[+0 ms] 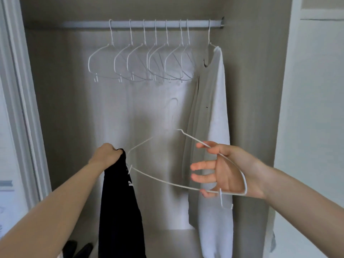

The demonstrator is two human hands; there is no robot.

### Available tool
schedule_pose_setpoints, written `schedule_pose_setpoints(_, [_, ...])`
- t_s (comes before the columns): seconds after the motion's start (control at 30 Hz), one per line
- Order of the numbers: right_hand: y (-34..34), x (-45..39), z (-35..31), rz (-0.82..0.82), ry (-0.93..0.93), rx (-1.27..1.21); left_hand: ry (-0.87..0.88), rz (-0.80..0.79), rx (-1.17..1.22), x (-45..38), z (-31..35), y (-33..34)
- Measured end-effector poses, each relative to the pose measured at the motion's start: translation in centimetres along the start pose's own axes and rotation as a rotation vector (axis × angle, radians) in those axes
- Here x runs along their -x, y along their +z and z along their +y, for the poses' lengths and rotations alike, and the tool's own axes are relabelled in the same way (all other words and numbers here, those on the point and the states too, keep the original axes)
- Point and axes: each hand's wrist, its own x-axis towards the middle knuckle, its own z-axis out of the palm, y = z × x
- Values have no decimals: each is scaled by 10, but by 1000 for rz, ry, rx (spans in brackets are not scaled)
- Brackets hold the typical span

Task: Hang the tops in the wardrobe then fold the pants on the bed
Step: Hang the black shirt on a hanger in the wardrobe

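The left hand (106,153) is clenched around the upper edge of a black top (121,205), which hangs straight down from the fist at about 7 o'clock in the view. The right hand (223,170) holds a white wire hanger (167,183) at 4 o'clock: thumb and forefinger pinch one sloped shoulder, the little finger hooks under the lower bar, and the middle fingers stay extended and loose.

**Handling, black top.** The fabric drapes without creases holding shape, so it is judged soft, limp and light. It offers no stiffness; grip at the collar or shoulder seam and keep the neck opening spread so a hanger arm can enter. A small white mark shows on the cloth near the hanger's left tip; it is too small to read.

**Handling, hanger.** Thin coated wire, judged light and springy, liable to flex and rotate if held at one point. Hold at the shoulder bend. Its hook, at 12 o'clock from the frame, is blurred.

**Location of destination.** The rail (141,24) runs across 12 o'clock, carrying a row of empty hangers (141,62). A pale grey top (212,127) already hangs at 2 o'clock.

**Markings.** No brand, label or legible writing is visible on any item.
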Motion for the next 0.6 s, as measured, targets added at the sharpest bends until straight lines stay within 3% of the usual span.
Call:
schedule_pose_setpoints(0.1, [-7, 11, 3, -123, -32, 125, -49, -24, 16, 4, -11, -2])
schedule_pose_setpoints(0.23, [-17, 20, 5, -250, -37, 93, -100, -18, 55, 14, -14, -5])
schedule_pose_setpoints(0.43, [-24, 6, 22, -217, -50, 80, -104, -145, 356, 41, 18, -5])
schedule_pose_setpoints(0.6, [-27, -17, 46, -205, -18, 109, -6, -217, 420, 71, 51, -15])
